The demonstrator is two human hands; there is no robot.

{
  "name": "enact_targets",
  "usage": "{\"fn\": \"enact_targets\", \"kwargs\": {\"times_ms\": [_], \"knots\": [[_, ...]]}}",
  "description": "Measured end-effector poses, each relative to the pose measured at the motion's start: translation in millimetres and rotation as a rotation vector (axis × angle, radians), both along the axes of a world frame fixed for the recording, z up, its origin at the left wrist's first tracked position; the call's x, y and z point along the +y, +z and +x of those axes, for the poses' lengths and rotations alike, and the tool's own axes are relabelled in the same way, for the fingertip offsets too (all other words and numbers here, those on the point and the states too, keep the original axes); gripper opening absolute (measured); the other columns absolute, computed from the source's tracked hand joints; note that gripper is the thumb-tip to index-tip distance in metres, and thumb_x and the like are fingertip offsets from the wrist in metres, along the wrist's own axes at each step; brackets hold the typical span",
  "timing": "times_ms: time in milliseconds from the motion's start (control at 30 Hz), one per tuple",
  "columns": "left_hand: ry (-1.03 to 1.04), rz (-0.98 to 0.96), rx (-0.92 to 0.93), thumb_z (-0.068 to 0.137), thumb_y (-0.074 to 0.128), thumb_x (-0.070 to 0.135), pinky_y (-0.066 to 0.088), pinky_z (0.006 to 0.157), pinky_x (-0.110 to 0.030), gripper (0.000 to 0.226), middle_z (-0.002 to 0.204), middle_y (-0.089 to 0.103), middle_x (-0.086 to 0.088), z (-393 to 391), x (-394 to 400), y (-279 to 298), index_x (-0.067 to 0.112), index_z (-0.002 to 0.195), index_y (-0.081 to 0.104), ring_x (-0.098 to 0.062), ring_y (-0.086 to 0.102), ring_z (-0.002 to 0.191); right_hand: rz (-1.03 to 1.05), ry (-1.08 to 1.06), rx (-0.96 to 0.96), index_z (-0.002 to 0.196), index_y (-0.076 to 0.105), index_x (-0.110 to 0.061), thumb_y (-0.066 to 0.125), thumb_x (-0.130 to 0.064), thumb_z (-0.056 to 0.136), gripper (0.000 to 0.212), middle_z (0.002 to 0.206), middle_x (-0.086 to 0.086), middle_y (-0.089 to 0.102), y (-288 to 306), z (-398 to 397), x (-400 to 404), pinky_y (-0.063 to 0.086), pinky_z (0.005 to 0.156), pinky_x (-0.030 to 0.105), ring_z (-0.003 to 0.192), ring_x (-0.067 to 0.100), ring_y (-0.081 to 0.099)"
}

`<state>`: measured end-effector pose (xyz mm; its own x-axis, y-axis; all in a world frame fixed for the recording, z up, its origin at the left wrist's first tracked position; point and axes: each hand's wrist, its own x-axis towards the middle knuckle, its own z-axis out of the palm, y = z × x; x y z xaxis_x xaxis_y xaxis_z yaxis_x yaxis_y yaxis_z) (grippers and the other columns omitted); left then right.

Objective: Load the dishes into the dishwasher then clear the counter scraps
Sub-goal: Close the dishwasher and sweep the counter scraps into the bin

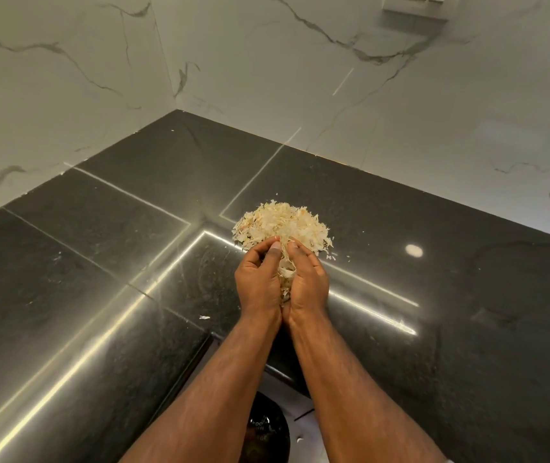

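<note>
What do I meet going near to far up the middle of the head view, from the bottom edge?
Black bag → counter edge → cupped hands, left hand and right hand, holding scraps → scrap pile → bare counter → marble wall.

Left hand (257, 279) and right hand (307, 279) cupped together — fingers curled.

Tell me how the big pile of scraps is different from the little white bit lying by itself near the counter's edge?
The scrap pile is a big, fluffy heap of many pale flakes; the lone flake is one tiny, flat piece. The left hand and right hand cup the pile's near side, holding some scraps; nothing touches the lone flake. Both lie on the dark counter.
</note>
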<state>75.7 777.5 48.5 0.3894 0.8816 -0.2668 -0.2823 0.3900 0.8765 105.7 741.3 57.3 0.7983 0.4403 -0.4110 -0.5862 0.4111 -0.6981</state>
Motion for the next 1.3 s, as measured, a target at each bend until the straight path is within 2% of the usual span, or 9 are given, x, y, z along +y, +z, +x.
{"fn": "enact_targets", "kwargs": {"times_ms": [233, 433, 600, 767, 933, 1100, 1200, 1233, 1300], "knots": [[0.054, 0.021, -0.011, 0.092, 0.068, 0.007, 0.058, 0.079, -0.024, 0.014, 0.101, 0.076, -0.003, -41.0, -14.0, 2.9, 0.008, 0.106, 0.073, -0.015, 0.073, 0.097, -0.034, 0.05, -0.059, 0.105, 0.074, -0.009, 0.069, -0.008, 0.092, 0.014, 0.101, 0.007, 0.077, 0.2, -36.8, -12.2, 0.061, 0.083, 0.035, 0.097, 0.022, 0.074], [0.044, -0.003, -0.03, 0.093, 0.067, 0.007, 0.06, 0.085, -0.039, 0.012, 0.101, 0.076, -0.009, -91.1, -29.0, -2.6, 0.008, 0.104, 0.073, -0.026, 0.073, 0.097, 0.01, 0.06, -0.037, 0.106, 0.074, -0.005, 0.069, -0.006, 0.091, 0.016, 0.107, 0.017, 0.075, -9.6, -87.0, -23.6, 0.059, 0.088, 0.043, 0.102, 0.034, 0.072], [0.044, -0.032, -0.028, 0.092, 0.067, 0.006, 0.061, 0.075, -0.032, 0.013, 0.101, 0.075, -0.011, -145.3, -44.3, -22.1, 0.008, 0.104, 0.073, -0.027, 0.073, 0.095, 0.025, 0.081, -0.002, 0.113, 0.071, -0.001, 0.07, -0.008, 0.091, 0.023, 0.109, 0.02, 0.074, -28.0, -140.0, -42.6, 0.058, 0.091, 0.046, 0.103, 0.036, 0.071], [0.051, -0.069, 0.045, 0.093, 0.066, 0.005, 0.058, 0.091, -0.047, 0.013, 0.104, 0.074, -0.019, -191.8, -64.7, -64.1, 0.005, 0.105, 0.072, -0.038, 0.07, 0.103, -0.013, 0.083, 0.077, 0.115, 0.069, 0.001, 0.069, -0.006, 0.092, 0.024, 0.108, 0.022, 0.073, -70.5, -188.8, -63.4, 0.057, 0.093, 0.045, 0.096, 0.032, 0.072], [0.04, -0.167, 0.177, 0.093, 0.066, 0.005, 0.06, 0.087, -0.043, 0.011, 0.099, 0.076, -0.014, -223.1, -94.2, -131.3, 0.006, 0.102, 0.072, -0.029, 0.074, 0.093, -0.123, 0.08, 0.163, 0.109, 0.074, -0.005, 0.069, -0.012, 0.093, 0.018, 0.105, 0.018, 0.075, -152.6, -218.3, -89.5, 0.059, 0.087, 0.044, 0.095, 0.033, 0.074], [0.019, -0.186, 0.363, 0.092, 0.066, 0.007, 0.06, 0.082, -0.032, 0.014, 0.094, 0.078, -0.002, -233.2, -119.6, -240.5, 0.014, 0.1, 0.076, -0.019, 0.074, 0.09, -0.261, 0.044, 0.223, 0.087, 0.08, -0.007, 0.073, -0.007, 0.084, 0.007, 0.095, 0.019, 0.075, -271.8, -227.7, -109.9, 0.056, 0.09, 0.044, 0.091, 0.035, 0.07], [0.065, -0.253, 0.383, 0.095, 0.059, 0.002, 0.056, 0.075, -0.016, 0.022, 0.099, 0.073, 0.001, -232.6, -131.4, -309.1, 0.012, 0.109, 0.072, -0.018, 0.069, 0.096, -0.31, 0.09, 0.321, 0.109, 0.074, -0.005, 0.072, -0.02, 0.081, 0.031, 0.108, 0.02, 0.073, -349.9, -230.2, -121.0, 0.055, 0.094, 0.043, 0.101, 0.036, 0.07], [0.071, -0.303, 0.365, 0.096, 0.058, 0.002, 0.057, 0.074, -0.019, 0.022, 0.1, 0.073, 0.0, -231.5, -132.9, -329.6, 0.013, 0.11, 0.071, -0.019, 0.069, 0.097, -0.324, 0.119, 0.306, 0.117, 0.071, -0.007, 0.068, -0.024, 0.089, 0.032, 0.113, 0.018, 0.072, -373.4, -231.3, -123.3, 0.056, 0.094, 0.043, 0.108, 0.036, 0.069], [0.023, -0.416, 0.281, 0.099, 0.054, 0.007, 0.06, 0.083, -0.03, 0.022, 0.101, 0.075, -0.004, -229.3, -133.4, -372.8, 0.015, 0.114, 0.069, -0.024, 0.071, 0.099, -0.295, 0.159, 0.342, 0.122, 0.07, -0.014, 0.061, -0.033, 0.096, 0.033, 0.119, 0.016, 0.07, -423.6, -233.4, -123.3, 0.055, 0.098, 0.047, 0.116, 0.035, 0.066]]}}
